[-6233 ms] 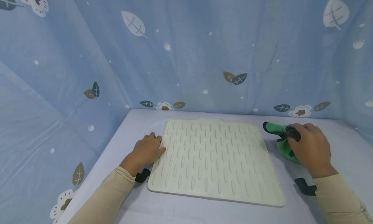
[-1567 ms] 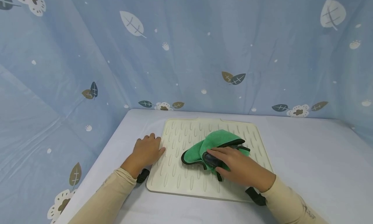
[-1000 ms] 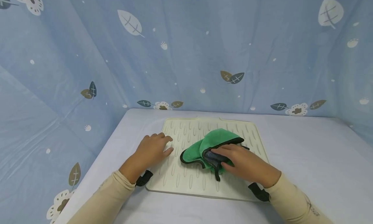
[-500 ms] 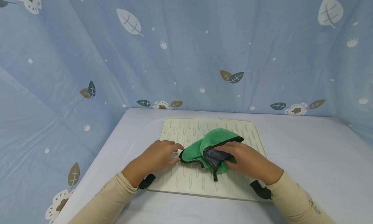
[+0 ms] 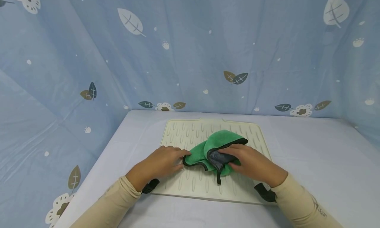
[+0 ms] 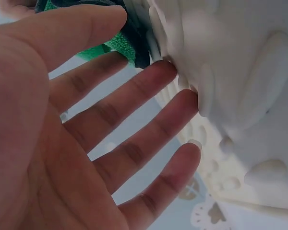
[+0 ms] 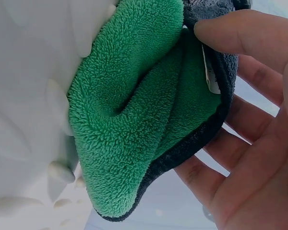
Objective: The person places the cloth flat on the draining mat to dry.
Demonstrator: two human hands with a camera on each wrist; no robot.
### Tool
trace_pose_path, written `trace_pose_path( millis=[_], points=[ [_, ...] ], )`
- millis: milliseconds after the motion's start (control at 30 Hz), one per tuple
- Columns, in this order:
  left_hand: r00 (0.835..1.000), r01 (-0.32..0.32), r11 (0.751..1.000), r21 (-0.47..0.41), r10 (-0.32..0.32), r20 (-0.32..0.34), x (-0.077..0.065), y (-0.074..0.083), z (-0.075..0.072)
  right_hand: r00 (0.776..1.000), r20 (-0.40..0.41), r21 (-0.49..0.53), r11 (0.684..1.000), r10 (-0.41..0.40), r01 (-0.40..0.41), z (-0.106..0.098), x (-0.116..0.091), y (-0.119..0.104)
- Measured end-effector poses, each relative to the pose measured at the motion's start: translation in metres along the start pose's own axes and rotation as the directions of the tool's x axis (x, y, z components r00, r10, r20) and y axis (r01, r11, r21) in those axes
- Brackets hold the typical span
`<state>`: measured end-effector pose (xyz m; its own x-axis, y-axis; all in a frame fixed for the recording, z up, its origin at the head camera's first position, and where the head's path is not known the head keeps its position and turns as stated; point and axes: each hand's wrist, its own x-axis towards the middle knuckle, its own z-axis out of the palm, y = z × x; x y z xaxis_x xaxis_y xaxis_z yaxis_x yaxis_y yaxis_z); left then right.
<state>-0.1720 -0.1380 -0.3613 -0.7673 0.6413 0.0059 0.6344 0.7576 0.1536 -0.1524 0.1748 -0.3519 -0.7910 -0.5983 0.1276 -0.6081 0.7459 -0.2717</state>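
A green cloth [image 5: 221,139] with a dark grey reverse and black edging lies bunched on a cream ribbed mat [image 5: 193,185]. My right hand [image 5: 250,162] pinches its right side. In the right wrist view the thumb presses a grey fold [image 7: 209,12], with the fingers behind the cloth and a small white tag [image 7: 211,76] inside. My left hand [image 5: 161,162] is at the cloth's left corner. The left wrist view shows its fingers spread and fairly straight, some fingertips at the mat's raised ribs, thumb and index beside the cloth's dark edge [image 6: 140,43].
The mat lies flat on a white-covered table [image 5: 311,162]. A blue curtain [image 5: 190,56] with leaf and flower prints hangs behind the table and along its sides. Black straps [image 5: 265,192] show at both wrists.
My right hand brought the cloth from the table's right side onto the mat. My left hand has left the mat's left edge and moved right to the cloth's corner.
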Motion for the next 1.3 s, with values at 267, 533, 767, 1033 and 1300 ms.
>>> trace_pose_path(
  millis=[267,533,767,1033,1300],
  points=[
    [0.999,-0.038,0.999,0.0,0.038,-0.005,0.0002,-0.0002,0.0,1.0,-0.009,-0.021,1.0,-0.005,0.005,0.0017,0.0004,-0.0002],
    [0.994,-0.094,0.994,-0.049,0.091,-0.058,0.0015,-0.0009,-0.001,1.0,-0.015,-0.041,0.999,-0.009,0.009,0.0023,0.0011,-0.0004],
    [0.993,-0.102,0.993,-0.058,0.099,-0.06,0.0015,0.0002,-0.003,0.999,-0.023,-0.052,0.998,-0.031,0.029,0.0029,0.0018,0.0],
    [0.988,-0.129,0.992,-0.003,0.128,-0.089,0.0031,-0.0007,-0.0018,0.996,-0.078,-0.082,0.996,-0.051,0.045,0.0033,0.0026,-0.0018],
    [0.981,-0.112,0.99,0.081,0.124,-0.152,0.0024,-0.0044,-0.0037,0.984,-0.177,-0.118,0.993,-0.013,-0.008,0.0,0.002,-0.0019]
  ],
)
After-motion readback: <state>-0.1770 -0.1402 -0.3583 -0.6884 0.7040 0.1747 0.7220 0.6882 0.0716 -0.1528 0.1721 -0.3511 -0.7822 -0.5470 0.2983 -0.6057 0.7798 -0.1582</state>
